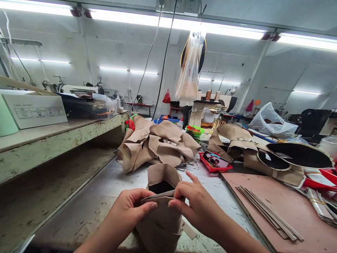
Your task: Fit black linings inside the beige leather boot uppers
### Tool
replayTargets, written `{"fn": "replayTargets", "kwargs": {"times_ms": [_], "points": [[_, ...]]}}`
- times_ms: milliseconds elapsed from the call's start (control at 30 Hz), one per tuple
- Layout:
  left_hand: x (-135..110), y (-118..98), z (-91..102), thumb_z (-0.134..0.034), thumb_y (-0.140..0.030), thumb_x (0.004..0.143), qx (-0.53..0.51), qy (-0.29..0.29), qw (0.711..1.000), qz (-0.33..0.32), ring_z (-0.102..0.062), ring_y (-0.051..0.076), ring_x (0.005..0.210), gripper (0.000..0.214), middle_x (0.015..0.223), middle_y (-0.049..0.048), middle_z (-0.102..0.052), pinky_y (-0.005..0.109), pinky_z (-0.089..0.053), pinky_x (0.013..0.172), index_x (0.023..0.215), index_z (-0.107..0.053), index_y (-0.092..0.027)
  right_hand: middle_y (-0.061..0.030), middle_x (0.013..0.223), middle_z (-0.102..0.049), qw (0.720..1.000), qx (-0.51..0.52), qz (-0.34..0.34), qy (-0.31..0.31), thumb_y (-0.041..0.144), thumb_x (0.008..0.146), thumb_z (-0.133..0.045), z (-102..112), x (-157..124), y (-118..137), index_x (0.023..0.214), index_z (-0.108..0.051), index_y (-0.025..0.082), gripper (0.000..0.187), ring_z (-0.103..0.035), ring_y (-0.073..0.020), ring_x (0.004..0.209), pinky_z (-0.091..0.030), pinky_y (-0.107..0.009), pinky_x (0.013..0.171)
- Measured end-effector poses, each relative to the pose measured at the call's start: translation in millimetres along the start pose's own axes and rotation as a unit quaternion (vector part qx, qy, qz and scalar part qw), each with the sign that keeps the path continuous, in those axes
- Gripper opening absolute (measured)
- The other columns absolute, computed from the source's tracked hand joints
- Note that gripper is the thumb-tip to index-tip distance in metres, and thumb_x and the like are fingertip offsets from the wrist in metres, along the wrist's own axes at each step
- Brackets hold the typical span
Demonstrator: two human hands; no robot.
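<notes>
A white printed cardboard box (39,111) and a clear plastic bin (91,111) are held on a worn, pale-green shelf (92,132). A translucent white plastic bag (188,79) is hung before a long white tube light (147,20). A phone with a lit screen (216,160) is held in a shallow red plastic basket (214,169), and a lime-green plastic bowl (195,132) is set farther back.

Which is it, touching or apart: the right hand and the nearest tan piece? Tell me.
Touching. The head view shows the right hand gripping the upper edge of the nearest tan piece between thumb and fingers.
</notes>
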State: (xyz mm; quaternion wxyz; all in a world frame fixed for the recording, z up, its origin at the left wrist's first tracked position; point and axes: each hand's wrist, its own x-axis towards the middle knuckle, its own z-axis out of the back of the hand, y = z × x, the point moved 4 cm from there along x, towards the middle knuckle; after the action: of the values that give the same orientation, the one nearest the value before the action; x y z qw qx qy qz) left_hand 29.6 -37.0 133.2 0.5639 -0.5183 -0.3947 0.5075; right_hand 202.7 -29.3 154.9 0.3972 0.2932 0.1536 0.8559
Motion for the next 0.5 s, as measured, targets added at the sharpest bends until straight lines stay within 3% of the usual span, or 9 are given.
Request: {"fn": "replayTargets", "kwargs": {"times_ms": [267,500], "points": [[0.4,7.7,-1.1,-0.072,-0.038,0.062,-0.005,0.012,1.0,-0.019,-0.056,0.017,0.067,0.028,0.071,0.0021,-0.069,0.023,-0.041,0.06,0.082,-0.074,-0.018,0.005,0.064,-0.055,1.0,0.003,-0.005,-0.002,0.021,0.082,-0.057,0.9,-3.4,-0.8,0.067,-0.047,0.019,0.019,-0.053,-0.0121,0.062,-0.016,-0.058,0.105],[-3.4,5.1,-3.4,-0.073,-0.039,0.06,-0.019,-0.034,0.999,-0.027,-0.05,0.014,0.061,0.023,0.061,0.001,-0.064,0.022,-0.037,0.055,0.065,-0.07,-0.017,0.0053,0.065,-0.054,1.0,0.009,0.001,0.0,0.022,0.082,-0.058,1.6,-4.6,1.7,0.067,-0.046,0.019,0.02,-0.053,-0.0118,0.063,-0.015,-0.058,0.105]]}}
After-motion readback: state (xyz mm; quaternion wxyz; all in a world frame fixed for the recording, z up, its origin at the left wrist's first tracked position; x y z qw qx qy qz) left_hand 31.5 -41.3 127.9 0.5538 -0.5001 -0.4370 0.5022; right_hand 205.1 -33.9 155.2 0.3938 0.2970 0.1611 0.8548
